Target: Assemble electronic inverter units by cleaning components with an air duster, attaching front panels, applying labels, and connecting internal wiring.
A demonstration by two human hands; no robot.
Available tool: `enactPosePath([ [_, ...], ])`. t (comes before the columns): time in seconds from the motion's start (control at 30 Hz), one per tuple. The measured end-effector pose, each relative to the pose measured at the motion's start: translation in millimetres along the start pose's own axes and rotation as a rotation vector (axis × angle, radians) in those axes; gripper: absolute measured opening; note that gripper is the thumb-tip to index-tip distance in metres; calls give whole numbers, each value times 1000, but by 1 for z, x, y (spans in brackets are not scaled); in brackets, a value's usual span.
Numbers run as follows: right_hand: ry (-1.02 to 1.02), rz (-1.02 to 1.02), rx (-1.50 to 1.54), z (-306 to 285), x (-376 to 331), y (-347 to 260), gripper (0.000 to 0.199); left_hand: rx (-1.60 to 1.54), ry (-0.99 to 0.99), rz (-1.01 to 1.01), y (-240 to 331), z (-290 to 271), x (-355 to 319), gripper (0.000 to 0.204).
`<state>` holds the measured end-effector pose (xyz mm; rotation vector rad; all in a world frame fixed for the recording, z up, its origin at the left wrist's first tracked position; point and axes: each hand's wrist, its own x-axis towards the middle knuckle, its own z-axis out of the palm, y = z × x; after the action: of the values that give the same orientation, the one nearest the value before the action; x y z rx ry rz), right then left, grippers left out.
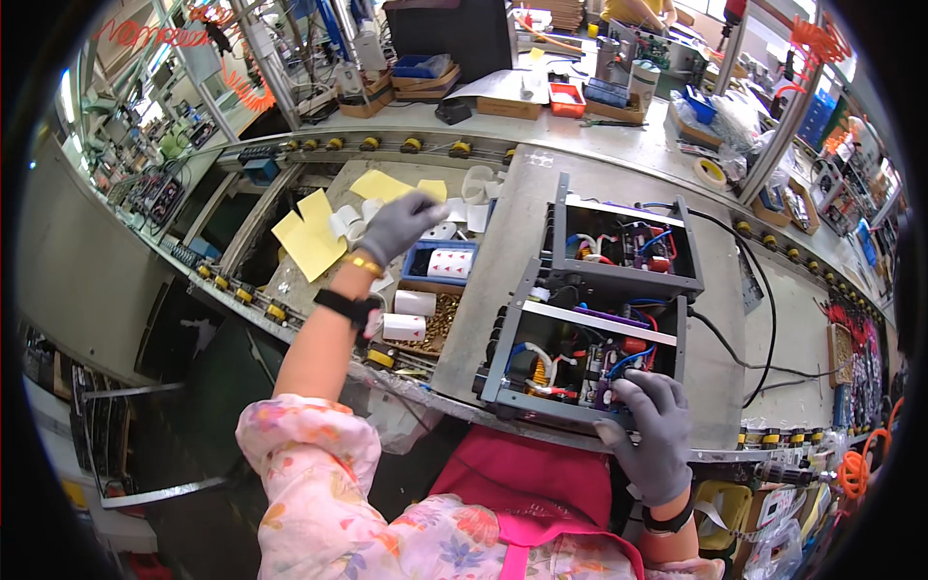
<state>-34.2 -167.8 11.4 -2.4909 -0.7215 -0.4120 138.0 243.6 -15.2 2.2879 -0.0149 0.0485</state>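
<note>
left hand (401,224), grey knit glove, fingers loosely curled, hovering above white label rolls (360,220) and yellow paper sheets (311,237) on the counter (503,242); whether pinching anything cannot be told. just beside: small blue tray (422,263) with a white roll bearing red marks; white cylinders (411,314) below it, next to a box of brass-coloured screws (443,319). right hand (650,435), gloved, fingers spread and curled over the near edge of the open grey metal chassis (590,319), packed with blue, red and purple wiring, centre of counter.
</note>
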Motion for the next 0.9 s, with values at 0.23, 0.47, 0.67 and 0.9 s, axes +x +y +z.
enactPosePath([
  [0.23, 77, -28, -31, 13, -10, 7, 46, 669, -144, -395, -90, 43, -108, 75],
  [0.47, 89, -51, -71, 11, -13, 6, 46, 788, 65, -438, -97, 73, -112, 56],
  [0.67, 96, -69, -56, 9, -12, 4, 46, 366, 139, -271, -74, 55, -125, 39],
  [0.9, 173, -48, 463, -5, -16, -25, 49, -760, -237, 63, 89, 66, -216, 51],
])
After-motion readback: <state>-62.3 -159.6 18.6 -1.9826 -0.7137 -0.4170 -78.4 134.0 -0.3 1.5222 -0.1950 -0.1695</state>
